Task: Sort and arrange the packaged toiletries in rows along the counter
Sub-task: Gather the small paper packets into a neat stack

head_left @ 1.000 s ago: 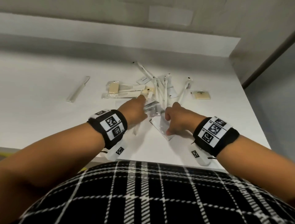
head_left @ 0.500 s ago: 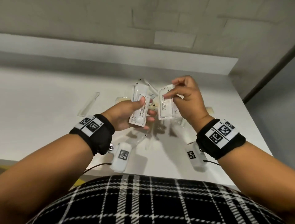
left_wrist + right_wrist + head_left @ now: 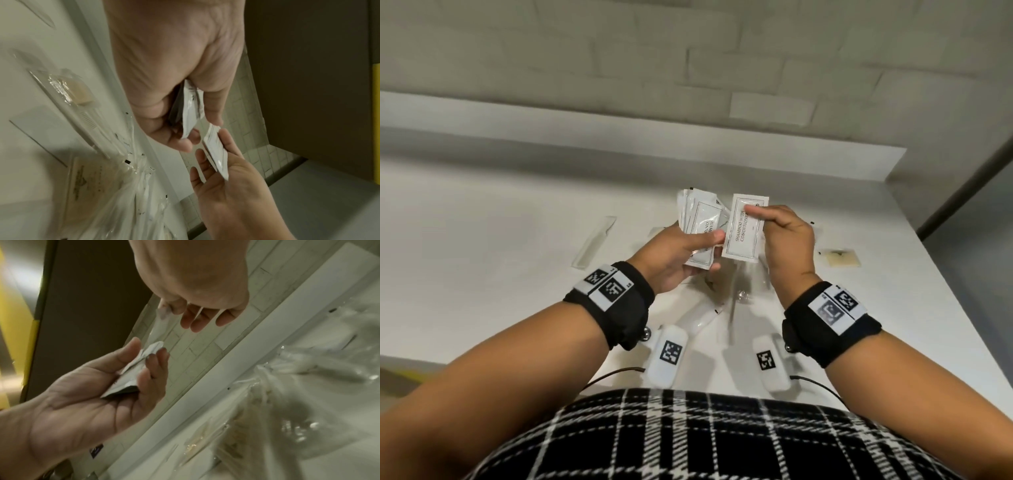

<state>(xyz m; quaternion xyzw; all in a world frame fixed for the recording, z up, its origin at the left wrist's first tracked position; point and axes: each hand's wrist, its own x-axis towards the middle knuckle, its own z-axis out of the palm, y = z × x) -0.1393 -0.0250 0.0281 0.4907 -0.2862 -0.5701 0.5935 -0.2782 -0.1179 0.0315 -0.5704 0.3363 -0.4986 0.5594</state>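
Both hands are raised above the white counter [image 3: 482,212]. My left hand [image 3: 688,250] grips a fanned stack of white sachets [image 3: 700,219], thumb on top; the left wrist view shows the same sachet stack [image 3: 192,107] edge-on. My right hand [image 3: 774,226] pinches a single white shampoo sachet [image 3: 743,233] between thumb and fingers, right beside the stack. In the right wrist view the single sachet [image 3: 163,313] shows at my fingertips, and the stack [image 3: 131,378] lies in the left palm. Clear-wrapped toiletries [image 3: 739,291] lie below the hands, partly hidden.
A wrapped comb [image 3: 594,245] lies alone on the left of the counter. A tan soap packet [image 3: 839,262] sits near the right edge. A wrapped white tube [image 3: 697,318] lies near the front edge. A tiled wall and ledge [image 3: 619,137] back the counter.
Both hands rose from the pile on the counter with sachets in them. The left hand now holds a fanned stack, and the right hand's sachet has come close beside it.
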